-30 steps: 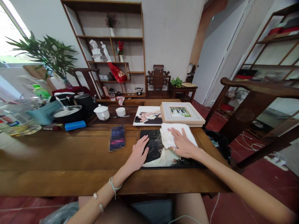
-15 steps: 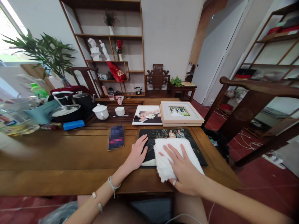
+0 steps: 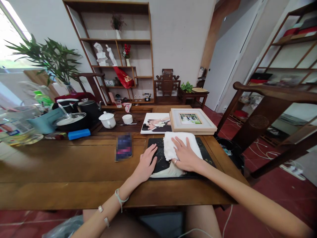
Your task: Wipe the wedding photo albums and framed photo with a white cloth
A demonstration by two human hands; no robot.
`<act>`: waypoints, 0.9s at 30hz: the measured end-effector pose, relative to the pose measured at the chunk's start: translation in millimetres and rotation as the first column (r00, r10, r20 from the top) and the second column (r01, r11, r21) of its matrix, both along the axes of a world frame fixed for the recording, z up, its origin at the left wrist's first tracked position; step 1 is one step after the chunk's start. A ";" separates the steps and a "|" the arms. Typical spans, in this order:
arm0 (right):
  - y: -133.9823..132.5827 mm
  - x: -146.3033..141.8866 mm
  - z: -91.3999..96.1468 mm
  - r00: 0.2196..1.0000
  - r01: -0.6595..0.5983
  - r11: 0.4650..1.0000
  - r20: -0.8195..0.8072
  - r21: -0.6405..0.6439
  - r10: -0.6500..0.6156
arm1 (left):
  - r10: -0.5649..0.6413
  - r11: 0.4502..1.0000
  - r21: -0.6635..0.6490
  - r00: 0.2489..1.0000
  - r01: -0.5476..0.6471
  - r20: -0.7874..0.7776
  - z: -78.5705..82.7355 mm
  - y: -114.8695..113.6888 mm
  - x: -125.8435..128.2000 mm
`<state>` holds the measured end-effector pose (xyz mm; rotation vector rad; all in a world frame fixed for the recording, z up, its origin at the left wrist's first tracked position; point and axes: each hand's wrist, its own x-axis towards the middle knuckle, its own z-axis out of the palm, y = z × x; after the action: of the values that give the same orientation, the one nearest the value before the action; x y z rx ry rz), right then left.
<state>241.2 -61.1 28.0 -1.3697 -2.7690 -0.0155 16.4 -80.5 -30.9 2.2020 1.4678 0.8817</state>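
Observation:
A dark photo panel lies flat on the wooden table in front of me, with a pale dress showing along its lower part. My left hand rests flat on the panel's left edge, fingers stretched out. Under my right hand is a folded white towel; the palm presses it against the panel's upper middle with fingers spread. The towel hides the couple at the top of the picture.
Behind the panel lie a white photo print and light wooden picture frames. A phone-like blurred item is left of my hand. Farther left are a white lidded cup, a small white bowl and a blue block.
My right hand has slid the towel up and away from me across the panel, uncovering the lower picture and covering the couple. My left hand has stayed in place.

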 end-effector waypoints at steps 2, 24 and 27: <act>-24.5 2.3 -2.7 0.999 -0.046 0.999 -0.019 0.007 0.046 | 0.004 1.000 0.000 1.000 -0.004 0.006 0.1 -0.3 0.4; -2.0 -39.1 8.6 0.998 0.054 0.997 0.014 -0.046 -0.053 | 0.017 1.000 -0.016 1.000 -0.017 -0.008 -0.4 0.5 0.1; -14.9 -48.4 8.1 0.996 0.087 0.996 0.035 -0.022 -0.086 | -0.008 1.000 -0.024 1.000 0.008 0.006 -0.4 0.0 -2.3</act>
<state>192.9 -76.0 36.0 -1.5080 -2.7432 -0.0102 14.1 -80.5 -31.3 2.1843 1.4586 0.8630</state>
